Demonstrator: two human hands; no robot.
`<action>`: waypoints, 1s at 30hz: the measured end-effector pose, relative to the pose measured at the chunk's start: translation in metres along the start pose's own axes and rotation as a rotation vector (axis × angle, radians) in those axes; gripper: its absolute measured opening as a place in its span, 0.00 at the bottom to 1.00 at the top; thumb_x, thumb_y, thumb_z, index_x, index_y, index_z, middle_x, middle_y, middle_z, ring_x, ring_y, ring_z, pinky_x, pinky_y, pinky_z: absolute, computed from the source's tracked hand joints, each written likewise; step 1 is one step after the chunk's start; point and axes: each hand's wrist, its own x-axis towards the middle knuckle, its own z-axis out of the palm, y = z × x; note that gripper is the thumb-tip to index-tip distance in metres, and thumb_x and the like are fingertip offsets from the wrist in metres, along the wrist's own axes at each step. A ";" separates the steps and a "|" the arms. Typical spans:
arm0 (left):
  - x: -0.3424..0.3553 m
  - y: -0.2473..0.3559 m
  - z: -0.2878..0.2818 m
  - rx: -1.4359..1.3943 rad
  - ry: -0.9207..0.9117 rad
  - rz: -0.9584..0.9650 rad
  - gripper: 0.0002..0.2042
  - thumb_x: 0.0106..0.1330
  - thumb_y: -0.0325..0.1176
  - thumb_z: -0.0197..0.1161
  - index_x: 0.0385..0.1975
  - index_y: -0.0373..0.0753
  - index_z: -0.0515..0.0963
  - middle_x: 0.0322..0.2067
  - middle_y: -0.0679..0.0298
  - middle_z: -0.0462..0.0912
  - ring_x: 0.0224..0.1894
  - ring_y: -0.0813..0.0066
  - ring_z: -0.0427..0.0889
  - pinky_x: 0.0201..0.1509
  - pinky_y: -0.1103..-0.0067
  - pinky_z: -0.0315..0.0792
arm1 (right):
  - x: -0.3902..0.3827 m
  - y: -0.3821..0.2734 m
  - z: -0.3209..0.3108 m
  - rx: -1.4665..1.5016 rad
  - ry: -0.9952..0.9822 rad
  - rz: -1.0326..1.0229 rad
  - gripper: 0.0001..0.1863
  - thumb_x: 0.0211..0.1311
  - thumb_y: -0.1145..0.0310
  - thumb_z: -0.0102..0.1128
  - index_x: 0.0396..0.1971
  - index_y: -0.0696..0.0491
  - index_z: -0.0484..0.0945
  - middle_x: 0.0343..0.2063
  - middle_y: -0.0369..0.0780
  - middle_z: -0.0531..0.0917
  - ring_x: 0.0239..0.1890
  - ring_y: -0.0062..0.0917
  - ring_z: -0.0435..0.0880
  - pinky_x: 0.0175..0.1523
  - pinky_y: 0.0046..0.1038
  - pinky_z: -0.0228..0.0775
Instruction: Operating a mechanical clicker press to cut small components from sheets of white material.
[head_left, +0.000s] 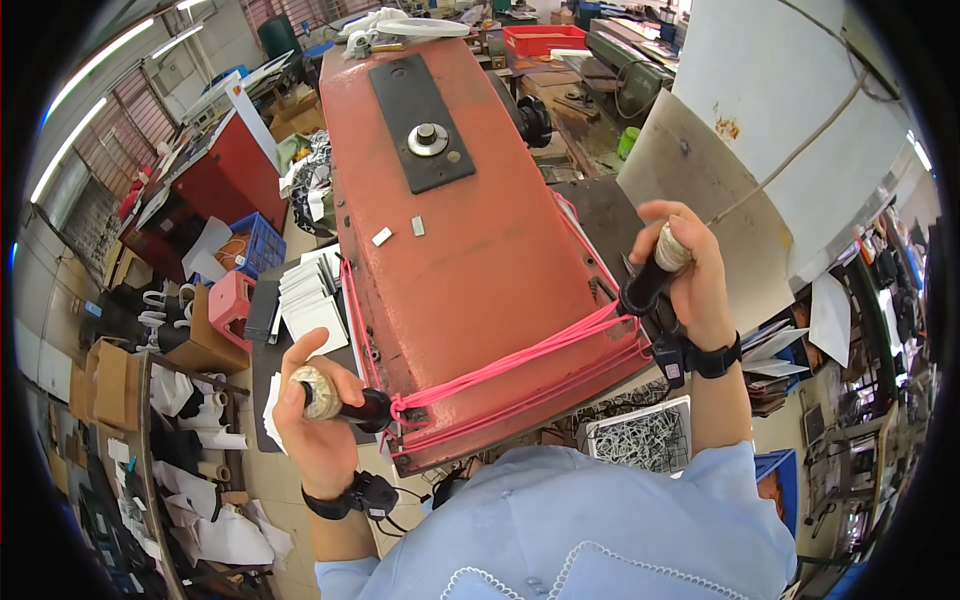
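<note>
My left hand (318, 430) is curled round a handle (322, 395) with a pale taped end and a black base, at the near left corner of a red machine arm (470, 290). At the near right corner, my right hand (697, 275) grips a similar taped handle (668, 262). Several strands of pink cord (510, 355) stretch across the arm's near edge from one handle to the other. A black plate with a round dial (427, 140) is fixed on top of the arm. Whatever lies under the arm is mostly hidden.
Stacked white sheets (312, 300) lie left of the arm. A wire basket of small metal-coloured pieces (640, 437) is below its near right edge. A large pale panel (710, 190) rises at right. A blue crate (262, 243) and pink stool (232, 308) are at left.
</note>
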 end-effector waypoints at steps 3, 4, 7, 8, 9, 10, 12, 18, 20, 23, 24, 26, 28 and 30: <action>0.000 -0.006 -0.012 -0.030 -0.009 0.003 0.21 0.68 0.49 0.46 0.42 0.34 0.72 0.21 0.64 0.70 0.26 0.74 0.68 0.37 0.76 0.63 | -0.003 0.007 0.004 0.048 0.033 0.013 0.15 0.64 0.62 0.49 0.34 0.60 0.77 0.20 0.40 0.78 0.28 0.22 0.78 0.37 0.24 0.69; -0.001 -0.010 -0.014 -0.026 0.006 0.019 0.20 0.68 0.50 0.46 0.41 0.35 0.72 0.21 0.64 0.70 0.26 0.74 0.68 0.37 0.76 0.64 | -0.004 0.012 0.003 0.069 0.015 0.011 0.15 0.63 0.62 0.49 0.32 0.59 0.76 0.20 0.40 0.77 0.27 0.22 0.77 0.36 0.23 0.69; -0.006 -0.025 -0.018 0.002 0.057 0.060 0.19 0.68 0.50 0.46 0.37 0.38 0.70 0.20 0.64 0.69 0.24 0.75 0.68 0.36 0.75 0.64 | -0.009 0.022 0.009 0.077 0.034 0.023 0.13 0.62 0.63 0.49 0.29 0.58 0.74 0.19 0.39 0.76 0.26 0.22 0.75 0.35 0.22 0.67; -0.006 -0.027 -0.019 0.002 0.049 0.059 0.19 0.68 0.50 0.46 0.37 0.38 0.70 0.20 0.65 0.69 0.24 0.75 0.68 0.36 0.75 0.64 | -0.010 0.024 0.010 0.074 0.044 0.021 0.13 0.62 0.62 0.50 0.29 0.58 0.74 0.19 0.39 0.75 0.26 0.22 0.75 0.36 0.22 0.67; -0.006 -0.029 -0.021 0.002 0.041 0.059 0.19 0.68 0.50 0.46 0.37 0.38 0.70 0.20 0.65 0.70 0.24 0.75 0.68 0.36 0.75 0.65 | -0.012 0.026 0.011 0.071 0.054 0.020 0.13 0.62 0.62 0.50 0.29 0.58 0.74 0.19 0.39 0.75 0.26 0.22 0.75 0.36 0.22 0.67; -0.006 -0.031 -0.022 0.002 0.034 0.058 0.19 0.68 0.50 0.46 0.37 0.38 0.70 0.20 0.65 0.70 0.24 0.74 0.68 0.36 0.75 0.65 | -0.013 0.027 0.012 0.068 0.063 0.018 0.13 0.62 0.62 0.50 0.30 0.58 0.75 0.19 0.39 0.75 0.26 0.22 0.75 0.36 0.22 0.67; -0.006 -0.035 -0.025 0.008 0.024 0.056 0.20 0.69 0.51 0.46 0.38 0.37 0.70 0.20 0.65 0.70 0.24 0.74 0.69 0.37 0.75 0.65 | -0.015 0.031 0.008 0.054 0.061 0.029 0.14 0.63 0.61 0.49 0.33 0.58 0.74 0.20 0.39 0.76 0.27 0.22 0.75 0.36 0.23 0.67; -0.007 -0.027 -0.020 -0.001 0.050 0.036 0.27 0.70 0.60 0.41 0.39 0.36 0.70 0.21 0.63 0.70 0.26 0.72 0.70 0.38 0.75 0.66 | -0.016 0.037 0.011 0.027 0.057 -0.131 0.15 0.62 0.69 0.54 0.47 0.59 0.71 0.24 0.37 0.77 0.28 0.18 0.75 0.37 0.19 0.67; -0.007 -0.023 -0.019 -0.026 0.021 0.061 0.31 0.71 0.64 0.39 0.39 0.36 0.70 0.21 0.63 0.70 0.26 0.72 0.70 0.39 0.75 0.66 | -0.016 0.033 0.012 -0.064 0.051 -0.139 0.17 0.60 0.73 0.56 0.49 0.59 0.71 0.24 0.36 0.77 0.28 0.17 0.75 0.37 0.18 0.67; -0.010 -0.022 -0.013 0.038 -0.042 0.096 0.35 0.70 0.68 0.38 0.42 0.35 0.69 0.23 0.62 0.72 0.28 0.71 0.71 0.40 0.75 0.67 | -0.005 0.023 0.002 -0.158 0.054 -0.076 0.19 0.58 0.77 0.58 0.51 0.60 0.71 0.24 0.34 0.77 0.28 0.16 0.76 0.36 0.18 0.68; -0.011 -0.023 -0.009 0.033 -0.078 0.073 0.35 0.67 0.68 0.42 0.44 0.34 0.68 0.25 0.61 0.73 0.29 0.71 0.72 0.42 0.74 0.68 | 0.000 0.023 -0.004 -0.151 0.059 -0.103 0.19 0.59 0.75 0.58 0.51 0.60 0.71 0.24 0.34 0.77 0.27 0.16 0.75 0.35 0.18 0.67; -0.012 -0.024 0.002 0.023 -0.143 0.025 0.38 0.63 0.69 0.52 0.49 0.33 0.67 0.29 0.60 0.75 0.33 0.71 0.75 0.47 0.73 0.69 | 0.011 0.017 -0.023 -0.151 0.037 -0.090 0.19 0.61 0.71 0.58 0.51 0.61 0.71 0.23 0.34 0.76 0.27 0.17 0.75 0.35 0.19 0.67; -0.009 -0.031 0.012 -0.044 -0.347 0.034 0.40 0.58 0.60 0.66 0.58 0.32 0.61 0.38 0.57 0.75 0.41 0.69 0.76 0.52 0.71 0.69 | 0.025 0.015 -0.047 -0.190 0.040 -0.111 0.20 0.64 0.66 0.56 0.51 0.62 0.71 0.23 0.34 0.75 0.27 0.17 0.74 0.37 0.20 0.66; -0.004 -0.043 0.024 -0.047 -0.551 0.117 0.47 0.55 0.49 0.76 0.66 0.32 0.54 0.48 0.53 0.74 0.50 0.66 0.76 0.57 0.69 0.68 | 0.039 0.012 -0.068 -0.177 0.061 -0.107 0.21 0.66 0.63 0.54 0.52 0.62 0.71 0.24 0.34 0.75 0.30 0.18 0.73 0.39 0.20 0.66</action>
